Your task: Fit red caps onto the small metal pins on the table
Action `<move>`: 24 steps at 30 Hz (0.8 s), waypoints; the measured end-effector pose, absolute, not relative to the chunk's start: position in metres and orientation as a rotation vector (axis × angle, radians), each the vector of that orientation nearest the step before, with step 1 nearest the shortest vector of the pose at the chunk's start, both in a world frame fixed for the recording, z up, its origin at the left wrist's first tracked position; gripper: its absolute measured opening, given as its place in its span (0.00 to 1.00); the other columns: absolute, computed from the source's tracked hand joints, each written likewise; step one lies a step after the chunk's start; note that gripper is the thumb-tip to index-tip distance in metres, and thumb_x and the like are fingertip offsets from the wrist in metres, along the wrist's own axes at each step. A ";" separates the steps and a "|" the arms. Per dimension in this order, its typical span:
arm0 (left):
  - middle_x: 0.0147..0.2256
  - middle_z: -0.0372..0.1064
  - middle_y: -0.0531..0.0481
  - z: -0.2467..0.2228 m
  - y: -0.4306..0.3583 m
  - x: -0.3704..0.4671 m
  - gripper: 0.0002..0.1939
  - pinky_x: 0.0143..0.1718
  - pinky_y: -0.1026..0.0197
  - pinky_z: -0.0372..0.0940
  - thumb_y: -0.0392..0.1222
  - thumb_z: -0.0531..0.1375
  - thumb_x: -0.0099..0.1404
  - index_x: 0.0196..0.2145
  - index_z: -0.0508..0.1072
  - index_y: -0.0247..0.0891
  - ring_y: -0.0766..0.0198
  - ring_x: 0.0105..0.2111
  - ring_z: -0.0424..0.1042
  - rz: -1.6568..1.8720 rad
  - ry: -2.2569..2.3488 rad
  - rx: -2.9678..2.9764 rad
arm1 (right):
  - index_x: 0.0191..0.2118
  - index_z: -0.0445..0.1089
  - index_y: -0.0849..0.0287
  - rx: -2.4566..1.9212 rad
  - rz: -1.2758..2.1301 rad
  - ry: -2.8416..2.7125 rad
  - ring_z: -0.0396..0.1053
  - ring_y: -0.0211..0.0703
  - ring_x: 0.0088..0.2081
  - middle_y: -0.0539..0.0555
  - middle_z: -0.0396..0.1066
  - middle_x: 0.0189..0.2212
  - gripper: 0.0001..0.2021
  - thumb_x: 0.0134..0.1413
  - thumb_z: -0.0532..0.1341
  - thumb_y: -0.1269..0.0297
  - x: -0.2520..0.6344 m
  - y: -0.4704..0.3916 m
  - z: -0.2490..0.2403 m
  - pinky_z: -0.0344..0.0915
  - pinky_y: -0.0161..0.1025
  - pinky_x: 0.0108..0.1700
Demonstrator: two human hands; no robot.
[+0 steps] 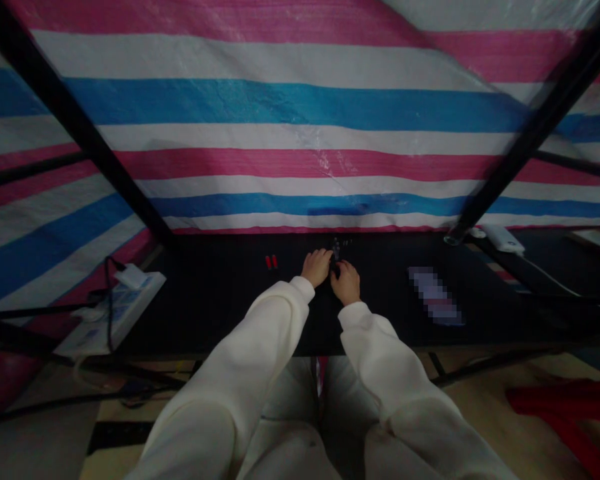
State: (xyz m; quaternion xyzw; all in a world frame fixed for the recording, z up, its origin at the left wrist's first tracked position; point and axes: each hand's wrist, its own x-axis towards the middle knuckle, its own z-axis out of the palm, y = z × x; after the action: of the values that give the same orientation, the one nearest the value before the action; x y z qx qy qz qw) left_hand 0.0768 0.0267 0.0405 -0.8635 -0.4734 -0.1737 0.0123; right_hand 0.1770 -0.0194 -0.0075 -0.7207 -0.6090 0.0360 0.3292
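Note:
My left hand (317, 267) rests low over the black table, its fingers bent and close together towards the middle. Close by on the right, my right hand (347, 283) is curled, with a small dark shape at its fingertips. What either hand pinches is too small and dark to name. Just beyond the fingertips lies a little cluster of greyish, shiny small parts (336, 248). A few tiny pieces (347, 243) are scattered right of it. Left of my hands, two short red objects (271, 262) with dark ends lie side by side.
On the black tabletop (220, 300), a blurred-out flat phone-like object (436, 297) lies to the right. A white power strip (125, 313) with plugs sits at the left edge. A white device (503, 239) with a cable is far right. Black frame poles (520, 140) flank a striped sheet (300, 107).

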 end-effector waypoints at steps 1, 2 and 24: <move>0.41 0.65 0.44 0.040 0.028 0.077 0.14 0.42 0.55 0.57 0.36 0.49 0.63 0.46 0.64 0.39 0.58 0.42 0.63 -0.579 -1.499 -2.681 | 0.51 0.61 0.62 -1.919 0.088 -1.625 0.53 0.48 0.55 0.61 0.57 0.54 0.19 0.53 0.50 0.62 0.176 -0.019 -0.008 0.48 0.47 0.55; 0.40 0.65 0.45 0.040 0.030 0.078 0.13 0.42 0.56 0.58 0.35 0.49 0.62 0.44 0.65 0.39 0.59 0.42 0.64 -0.623 -1.527 -2.670 | 0.52 0.59 0.61 -1.953 0.084 -1.652 0.50 0.49 0.57 0.61 0.54 0.56 0.20 0.54 0.49 0.61 0.175 -0.019 -0.009 0.45 0.48 0.56; 0.28 0.71 0.48 0.001 -0.003 0.020 0.12 0.35 0.61 0.65 0.44 0.62 0.50 0.30 0.68 0.34 0.65 0.30 0.72 -2.573 -1.921 -2.064 | 0.53 0.60 0.57 -1.919 0.087 -1.708 0.48 0.53 0.58 0.60 0.56 0.55 0.21 0.56 0.49 0.55 0.178 -0.004 -0.013 0.41 0.61 0.55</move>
State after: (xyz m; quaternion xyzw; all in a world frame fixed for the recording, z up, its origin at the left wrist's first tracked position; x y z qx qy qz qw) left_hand 0.0198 -0.0030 0.0013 -0.5101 -0.4748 -0.6361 -0.3313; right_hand 0.1782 -0.0039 -0.0135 -0.7165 -0.6374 0.0325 0.2816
